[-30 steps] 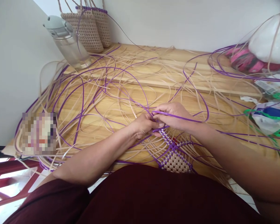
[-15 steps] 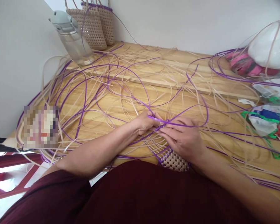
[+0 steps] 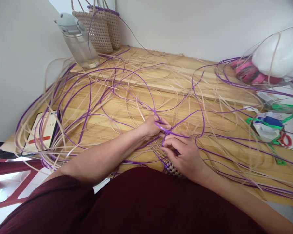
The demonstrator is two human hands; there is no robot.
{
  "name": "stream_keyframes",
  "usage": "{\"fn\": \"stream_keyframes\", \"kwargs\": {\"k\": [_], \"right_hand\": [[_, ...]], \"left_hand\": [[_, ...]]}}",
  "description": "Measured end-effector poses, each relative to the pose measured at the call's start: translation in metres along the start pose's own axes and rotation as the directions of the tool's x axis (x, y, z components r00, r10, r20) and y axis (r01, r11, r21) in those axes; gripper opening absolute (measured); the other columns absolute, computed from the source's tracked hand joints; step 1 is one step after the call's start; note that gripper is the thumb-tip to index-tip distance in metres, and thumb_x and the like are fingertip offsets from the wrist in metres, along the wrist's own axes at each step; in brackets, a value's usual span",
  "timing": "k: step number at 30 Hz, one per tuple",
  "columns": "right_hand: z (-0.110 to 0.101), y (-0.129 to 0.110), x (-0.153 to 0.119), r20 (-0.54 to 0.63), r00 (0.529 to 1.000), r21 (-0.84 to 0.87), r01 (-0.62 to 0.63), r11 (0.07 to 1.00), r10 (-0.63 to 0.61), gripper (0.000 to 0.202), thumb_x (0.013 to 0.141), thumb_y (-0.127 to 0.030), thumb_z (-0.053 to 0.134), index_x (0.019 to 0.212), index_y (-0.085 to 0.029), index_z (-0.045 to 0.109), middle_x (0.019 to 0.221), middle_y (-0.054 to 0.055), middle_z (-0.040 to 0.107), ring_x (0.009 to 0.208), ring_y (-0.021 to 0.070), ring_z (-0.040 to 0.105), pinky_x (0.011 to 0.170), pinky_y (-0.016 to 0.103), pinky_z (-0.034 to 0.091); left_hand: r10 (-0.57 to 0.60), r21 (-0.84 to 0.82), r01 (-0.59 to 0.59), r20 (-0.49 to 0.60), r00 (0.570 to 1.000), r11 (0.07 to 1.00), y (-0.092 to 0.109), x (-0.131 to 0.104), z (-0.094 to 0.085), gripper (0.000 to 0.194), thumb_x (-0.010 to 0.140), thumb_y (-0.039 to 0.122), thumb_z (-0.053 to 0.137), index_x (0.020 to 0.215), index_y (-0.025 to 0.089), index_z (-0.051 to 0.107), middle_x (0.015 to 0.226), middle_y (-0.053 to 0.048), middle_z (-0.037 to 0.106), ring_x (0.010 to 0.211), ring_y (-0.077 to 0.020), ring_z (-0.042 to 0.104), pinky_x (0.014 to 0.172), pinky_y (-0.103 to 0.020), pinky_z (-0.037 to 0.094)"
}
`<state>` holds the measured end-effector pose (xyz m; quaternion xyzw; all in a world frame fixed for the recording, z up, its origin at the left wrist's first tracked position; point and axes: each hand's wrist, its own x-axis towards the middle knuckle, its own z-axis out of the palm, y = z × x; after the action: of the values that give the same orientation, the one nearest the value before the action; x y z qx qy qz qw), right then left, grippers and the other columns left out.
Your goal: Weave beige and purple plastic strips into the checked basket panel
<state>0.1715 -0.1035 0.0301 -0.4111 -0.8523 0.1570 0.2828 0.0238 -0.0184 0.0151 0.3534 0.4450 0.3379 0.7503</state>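
Note:
Near the middle of the table, my left hand [image 3: 154,128] is closed, its thumb and fingers pinching a purple strip [image 3: 172,132] where strips cross. My right hand [image 3: 183,151] is just to the right and a little nearer to me, its fingers curled round a purple strip too. One purple loop arches up and to the right from between the hands. Beneath my right hand lies a small woven piece [image 3: 172,169] in beige and purple, mostly covered by the hand and my dark red shirt. Beige and purple strips fan out from it.
Loose strips sprawl over the wooden table [image 3: 136,107]. A clear bottle [image 3: 79,45] and woven baskets [image 3: 97,31] stand at the back left. A phone [image 3: 42,130] lies under strips at the left. White bag [image 3: 280,53], packets and red-handled scissors [image 3: 285,138] are at the right.
My right hand has moved slightly left and down, curling its fingers more and covering more of the woven piece. The purple loop has shrunk and shifted left. My left hand stays nearly in place.

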Motion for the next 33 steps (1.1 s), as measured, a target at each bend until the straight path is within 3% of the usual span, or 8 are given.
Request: {"fn": "stream_keyframes", "kwargs": {"k": [3,9,16,20,23,25,28,33], "right_hand": [[0.003,-0.004,-0.002,-0.010,1.000,0.038,-0.021,0.999,0.022,0.008,0.090,-0.015,0.056,0.086,-0.021,0.056,0.085,0.003,0.066,0.086,0.0181,0.060,0.083,0.033,0.044],[0.011,0.000,-0.010,0.089,0.967,0.247,-0.252,0.936,0.237,0.009,0.089,-0.020,0.055,0.080,-0.021,0.053,0.072,0.000,0.057,0.067,0.0146,0.053,0.067,0.030,0.041],[0.013,0.010,-0.015,0.084,0.940,0.373,-0.338,0.864,0.331,0.005,0.093,-0.025,0.052,0.091,-0.022,0.055,0.078,0.001,0.057,0.070,0.0150,0.051,0.070,0.030,0.043],[0.015,0.006,-0.013,0.141,0.917,0.506,-0.391,0.768,0.374,0.009,0.095,-0.029,0.051,0.089,-0.021,0.053,0.082,0.002,0.057,0.076,0.0153,0.052,0.073,0.030,0.043],[0.019,0.004,-0.006,0.244,0.883,0.609,-0.461,0.645,0.402,0.015,0.095,-0.032,0.052,0.085,-0.021,0.051,0.080,0.001,0.054,0.075,0.0146,0.050,0.071,0.029,0.044],[0.021,0.005,-0.002,0.309,0.866,0.657,-0.493,0.569,0.393,0.017,0.095,-0.033,0.053,0.084,-0.020,0.052,0.081,0.001,0.055,0.076,0.0146,0.052,0.072,0.029,0.046],[0.020,0.008,-0.004,0.312,0.873,0.681,-0.481,0.552,0.375,0.015,0.094,-0.031,0.056,0.084,-0.020,0.055,0.081,0.001,0.057,0.077,0.0146,0.054,0.073,0.029,0.047],[0.015,0.011,-0.018,0.091,0.922,0.777,-0.303,0.552,0.377,0.006,0.094,-0.024,0.058,0.098,-0.023,0.062,0.098,0.003,0.066,0.093,0.0167,0.062,0.088,0.033,0.050]], "left_hand": [[0.046,0.004,-0.045,-0.007,0.999,0.999,-0.002,0.001,0.000,0.017,0.074,-0.001,0.067,0.064,0.009,0.056,0.051,0.000,0.060,0.043,-0.0075,0.055,0.045,-0.017,0.044],[0.031,0.071,-0.030,-0.016,0.999,0.997,-0.003,0.004,-0.002,0.016,0.073,0.004,0.071,0.067,0.011,0.057,0.053,0.001,0.060,0.044,-0.0081,0.056,0.045,-0.018,0.047],[-0.065,0.241,0.019,0.185,0.981,0.970,0.002,0.005,-0.010,0.012,0.072,0.018,0.076,0.075,0.008,0.069,0.067,-0.003,0.068,0.057,-0.0103,0.062,0.057,-0.022,0.055],[0.001,0.232,-0.019,0.077,0.997,0.973,-0.005,0.003,-0.005,0.008,0.069,0.012,0.075,0.073,0.009,0.070,0.063,-0.003,0.067,0.053,-0.0096,0.060,0.053,-0.021,0.051],[0.144,0.345,-0.128,-0.022,0.989,0.930,-0.011,0.003,-0.001,0.004,0.069,0.010,0.074,0.071,0.009,0.071,0.064,-0.003,0.068,0.055,-0.0093,0.059,0.054,-0.019,0.049],[0.187,0.417,-0.163,-0.017,0.982,0.894,-0.012,0.003,-0.001,0.005,0.068,0.011,0.076,0.070,0.010,0.071,0.066,-0.003,0.069,0.058,-0.0100,0.060,0.057,-0.019,0.049],[0.123,0.358,-0.132,0.047,0.991,0.925,-0.006,0.005,-0.004,0.008,0.072,0.016,0.074,0.076,0.010,0.071,0.065,-0.002,0.067,0.055,-0.0087,0.058,0.055,-0.019,0.049],[-0.098,0.250,0.037,0.236,0.967,0.968,0.007,0.001,-0.011,0.029,0.075,0.036,0.076,0.085,0.009,0.070,0.068,-0.004,0.067,0.055,-0.0100,0.060,0.052,-0.021,0.052]]}}
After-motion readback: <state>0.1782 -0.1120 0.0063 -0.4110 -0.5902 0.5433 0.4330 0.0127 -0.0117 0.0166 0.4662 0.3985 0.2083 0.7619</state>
